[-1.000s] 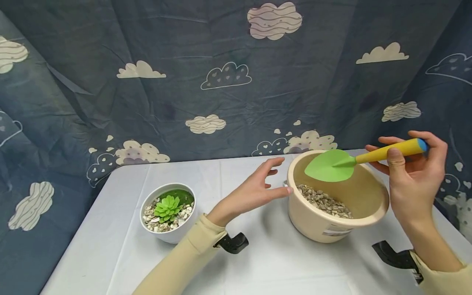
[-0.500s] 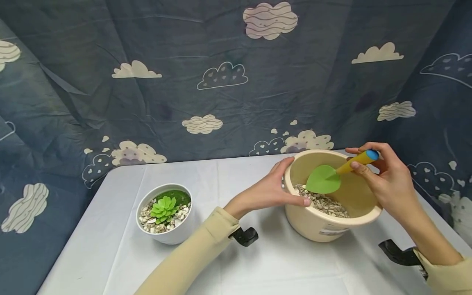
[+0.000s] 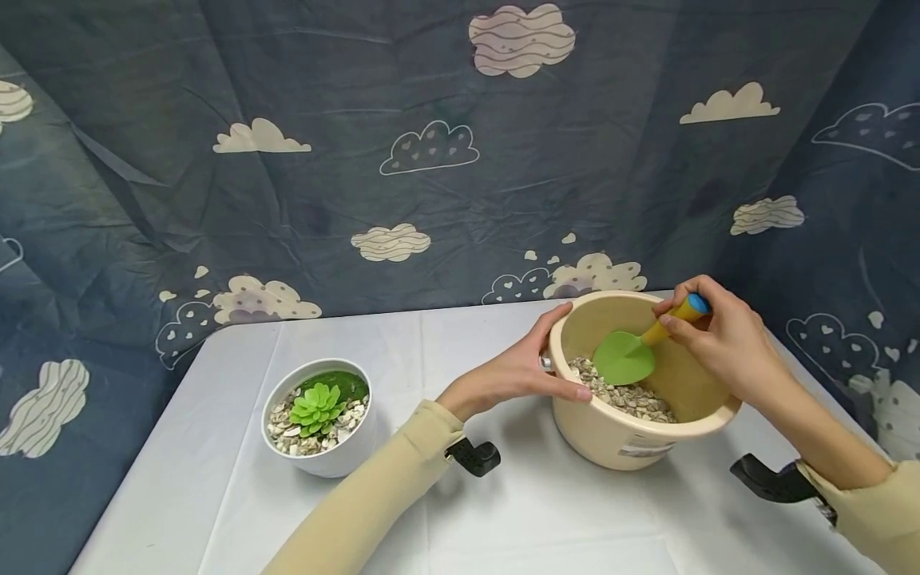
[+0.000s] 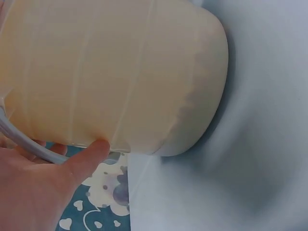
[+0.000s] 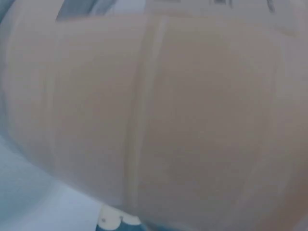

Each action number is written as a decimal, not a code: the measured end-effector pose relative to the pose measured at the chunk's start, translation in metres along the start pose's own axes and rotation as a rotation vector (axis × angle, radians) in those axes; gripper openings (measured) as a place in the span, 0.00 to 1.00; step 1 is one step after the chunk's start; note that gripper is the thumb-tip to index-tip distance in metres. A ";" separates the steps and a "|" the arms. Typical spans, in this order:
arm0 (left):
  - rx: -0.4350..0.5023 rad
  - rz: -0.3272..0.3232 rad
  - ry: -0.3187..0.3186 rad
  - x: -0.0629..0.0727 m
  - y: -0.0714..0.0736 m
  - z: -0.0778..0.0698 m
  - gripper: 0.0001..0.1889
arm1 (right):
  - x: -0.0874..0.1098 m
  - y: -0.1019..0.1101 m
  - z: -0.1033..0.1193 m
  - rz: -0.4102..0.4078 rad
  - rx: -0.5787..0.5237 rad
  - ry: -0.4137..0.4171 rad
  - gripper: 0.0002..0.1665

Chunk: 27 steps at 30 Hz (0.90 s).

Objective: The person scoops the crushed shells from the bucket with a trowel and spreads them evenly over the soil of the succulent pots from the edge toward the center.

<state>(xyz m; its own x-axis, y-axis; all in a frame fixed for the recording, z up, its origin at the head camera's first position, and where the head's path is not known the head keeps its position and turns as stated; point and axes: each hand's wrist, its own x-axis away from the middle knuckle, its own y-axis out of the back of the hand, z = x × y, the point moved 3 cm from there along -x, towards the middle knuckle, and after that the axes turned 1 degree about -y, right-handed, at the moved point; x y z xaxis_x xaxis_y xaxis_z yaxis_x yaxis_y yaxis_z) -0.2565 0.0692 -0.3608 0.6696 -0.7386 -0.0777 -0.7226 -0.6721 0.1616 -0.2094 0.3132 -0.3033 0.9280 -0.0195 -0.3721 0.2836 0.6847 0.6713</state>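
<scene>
Trowel [image 3: 624,358] in pinch of right fingers [image 3: 684,330], contact with gravel [image 3: 643,402] unclear, left fingers [image 3: 564,386] wide against bucket [image 3: 600,435], some hidden.

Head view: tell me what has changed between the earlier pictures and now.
The right hand has brought the green trowel down and left into the beige bucket, its blade now at the gravel. The left hand has moved right and now holds the bucket's rim. Unchanged: the trowel is in the right hand's grip, and the white pot with the succulent stands on the left.
</scene>
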 end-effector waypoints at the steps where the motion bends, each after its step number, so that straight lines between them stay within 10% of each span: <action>1: 0.006 0.001 -0.002 0.000 0.000 0.001 0.60 | -0.001 -0.001 0.001 0.005 0.000 -0.010 0.13; 14: 0.020 -0.004 -0.001 0.002 0.000 0.004 0.59 | -0.014 -0.012 -0.004 0.186 -0.290 -0.151 0.13; 27: 0.045 0.002 -0.017 0.002 -0.001 0.003 0.58 | -0.020 -0.022 -0.004 0.479 -0.313 -0.175 0.14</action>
<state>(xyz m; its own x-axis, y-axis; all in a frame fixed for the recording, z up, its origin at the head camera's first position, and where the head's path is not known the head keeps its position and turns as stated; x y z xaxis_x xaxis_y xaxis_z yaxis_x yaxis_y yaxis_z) -0.2550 0.0684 -0.3642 0.6657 -0.7402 -0.0943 -0.7309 -0.6723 0.1174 -0.2350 0.3013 -0.3130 0.9685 0.2431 0.0545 -0.2365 0.8285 0.5076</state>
